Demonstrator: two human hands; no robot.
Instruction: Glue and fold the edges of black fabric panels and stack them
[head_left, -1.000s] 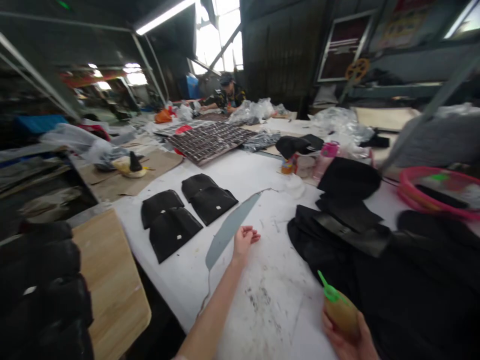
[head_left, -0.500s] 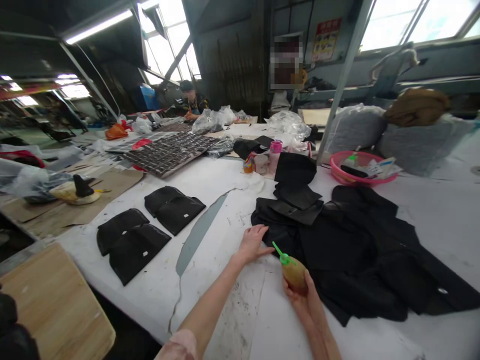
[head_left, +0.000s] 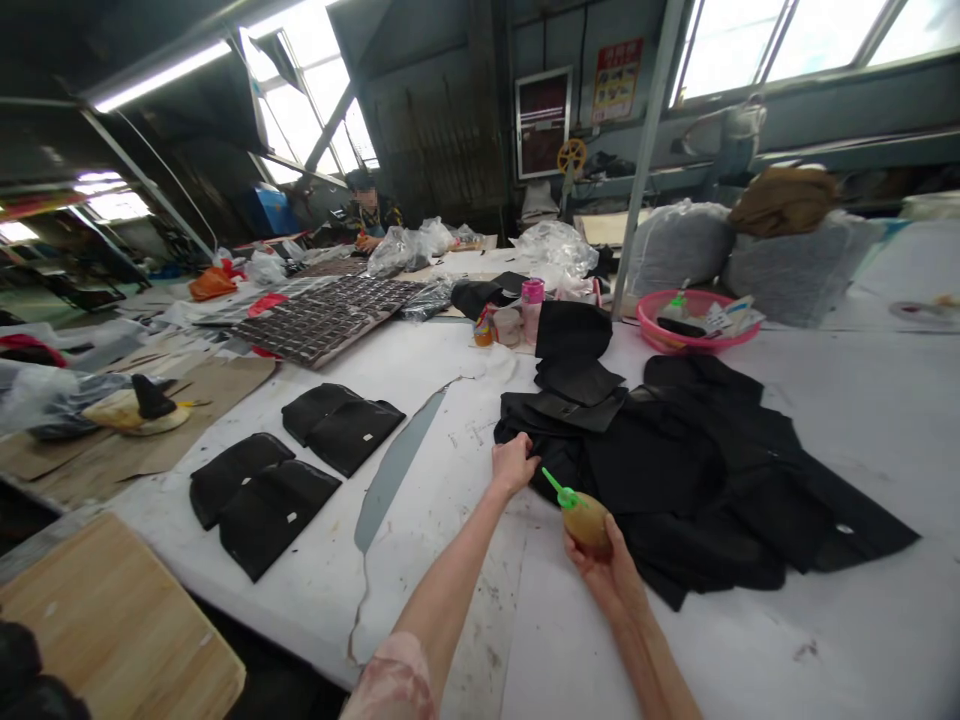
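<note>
My right hand is wrapped round a squeeze bottle of yellowish-brown liquid, its green nozzle tilted up and left. At the left edge of a spread heap of black fabric pieces, my left hand has its fingers curled closed on the edge of the black cloth. The bottle is just to the right of that hand, in front of the heap. Farther left on the white table lie two flat black sewn pieces, each with small white marks.
A pink basin with odds and ends stands behind the heap. Jars and a pink-lidded bottle stand at centre. A dark grid panel lies back left. A wooden board is at lower left; another person sits far back.
My left hand has gone from spread fingers to curled ones at the cloth's edge. The bottle stays in my right hand, nearly in place. The camera view has turned slightly right.
</note>
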